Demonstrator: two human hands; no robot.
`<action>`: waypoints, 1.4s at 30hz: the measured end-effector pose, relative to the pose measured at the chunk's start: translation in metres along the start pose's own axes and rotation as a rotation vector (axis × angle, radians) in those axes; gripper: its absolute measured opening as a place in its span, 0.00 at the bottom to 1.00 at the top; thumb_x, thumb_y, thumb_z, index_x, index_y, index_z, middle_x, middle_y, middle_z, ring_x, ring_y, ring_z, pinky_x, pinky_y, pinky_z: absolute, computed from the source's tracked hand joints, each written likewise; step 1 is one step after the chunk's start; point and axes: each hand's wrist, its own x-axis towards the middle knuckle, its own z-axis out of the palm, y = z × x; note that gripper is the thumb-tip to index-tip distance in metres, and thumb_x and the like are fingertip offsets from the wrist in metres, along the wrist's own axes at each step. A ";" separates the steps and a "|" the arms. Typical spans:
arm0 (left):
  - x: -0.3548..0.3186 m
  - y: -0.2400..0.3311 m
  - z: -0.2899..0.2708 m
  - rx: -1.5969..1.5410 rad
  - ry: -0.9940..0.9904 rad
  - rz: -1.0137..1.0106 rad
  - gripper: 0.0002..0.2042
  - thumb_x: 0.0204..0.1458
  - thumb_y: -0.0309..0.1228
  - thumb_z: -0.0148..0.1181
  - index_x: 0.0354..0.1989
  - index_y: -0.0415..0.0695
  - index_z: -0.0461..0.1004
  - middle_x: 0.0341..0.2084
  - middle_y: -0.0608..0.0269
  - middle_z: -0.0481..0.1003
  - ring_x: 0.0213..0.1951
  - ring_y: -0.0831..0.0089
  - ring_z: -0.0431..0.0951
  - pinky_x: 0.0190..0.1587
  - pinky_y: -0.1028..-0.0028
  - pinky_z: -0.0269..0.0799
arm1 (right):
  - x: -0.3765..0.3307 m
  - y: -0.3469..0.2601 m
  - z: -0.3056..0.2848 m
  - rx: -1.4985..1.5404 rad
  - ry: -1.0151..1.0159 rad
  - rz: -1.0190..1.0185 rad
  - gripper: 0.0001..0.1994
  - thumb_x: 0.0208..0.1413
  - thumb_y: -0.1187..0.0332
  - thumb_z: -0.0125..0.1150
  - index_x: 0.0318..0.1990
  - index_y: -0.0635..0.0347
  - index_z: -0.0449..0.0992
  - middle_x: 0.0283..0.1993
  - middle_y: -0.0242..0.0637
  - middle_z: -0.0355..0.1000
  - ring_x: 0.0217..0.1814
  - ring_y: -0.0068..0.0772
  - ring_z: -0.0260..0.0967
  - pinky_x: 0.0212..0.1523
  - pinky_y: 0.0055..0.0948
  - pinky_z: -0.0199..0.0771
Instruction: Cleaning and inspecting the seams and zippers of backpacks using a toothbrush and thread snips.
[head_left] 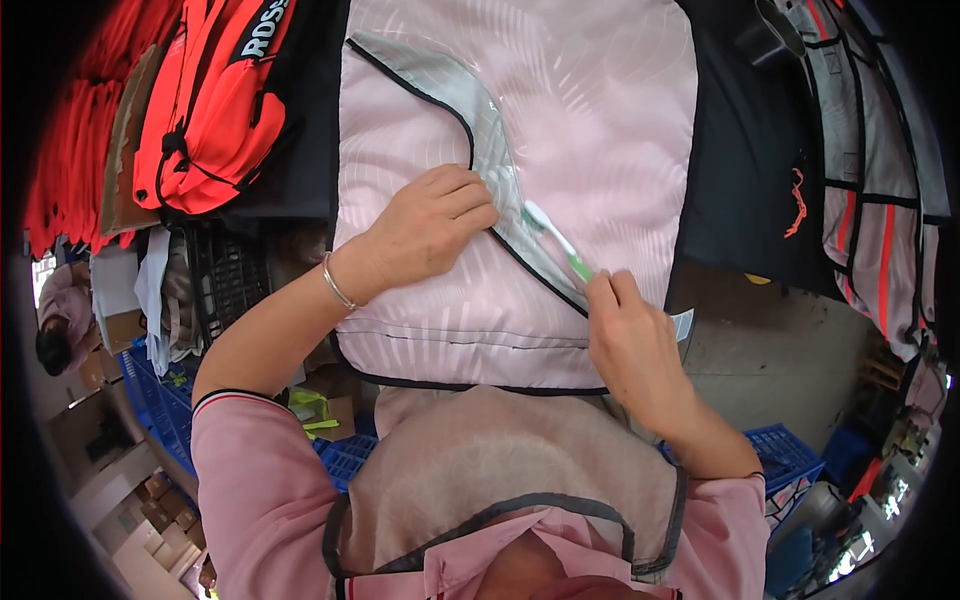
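A pale pink fabric piece [610, 110] with black binding lies flat in front of me. One bound edge is folded back, so a strip of its grey lining [490, 125] shows. My left hand [425, 225] is closed on that black-bound edge, pinching the fabric near the middle. My right hand [635, 335] grips the handle of a green and white toothbrush [557, 238]. Its head points up and left, resting at the grey lining beside the fold; whether the bristles press on it I cannot tell.
Bright red drawstring bags [205, 120] lie at the left on the black tabletop [745, 160]. Grey panels with red stripes [860, 200] hang at the right, near a metal cup [770, 35] and a red string [796, 205]. Blue crates [785, 455] stand below; another person [65, 315] is at far left.
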 end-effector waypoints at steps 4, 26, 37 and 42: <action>0.002 0.003 0.006 -0.018 0.087 -0.012 0.13 0.36 0.21 0.62 0.33 0.44 0.73 0.35 0.61 0.74 0.46 0.61 0.75 0.53 0.61 0.68 | 0.058 0.004 0.021 -0.099 0.130 -0.026 0.07 0.49 0.81 0.53 0.37 0.67 0.66 0.35 0.49 0.66 0.28 0.51 0.75 0.27 0.42 0.77; -0.008 0.028 0.015 -0.153 -0.043 0.252 0.11 0.44 0.26 0.62 0.38 0.42 0.78 0.34 0.64 0.74 0.42 0.66 0.75 0.59 0.62 0.70 | -0.043 0.082 -0.037 -0.333 -0.153 -0.319 0.10 0.44 0.75 0.59 0.37 0.56 0.72 0.36 0.31 0.68 0.31 0.30 0.74 0.25 0.30 0.73; -0.006 0.029 0.016 -0.159 -0.043 0.245 0.09 0.41 0.24 0.59 0.34 0.41 0.75 0.34 0.63 0.73 0.42 0.65 0.75 0.60 0.61 0.70 | -0.050 0.110 -0.036 -0.339 -0.056 -0.356 0.10 0.45 0.74 0.60 0.37 0.58 0.72 0.34 0.31 0.66 0.30 0.28 0.71 0.24 0.28 0.72; -0.004 0.028 0.019 -0.154 -0.071 0.237 0.13 0.38 0.23 0.65 0.36 0.43 0.79 0.34 0.65 0.74 0.41 0.66 0.75 0.58 0.61 0.71 | -0.055 0.117 -0.027 -0.345 -0.061 -0.284 0.16 0.43 0.77 0.61 0.44 0.64 0.73 0.31 0.33 0.65 0.31 0.30 0.72 0.27 0.30 0.73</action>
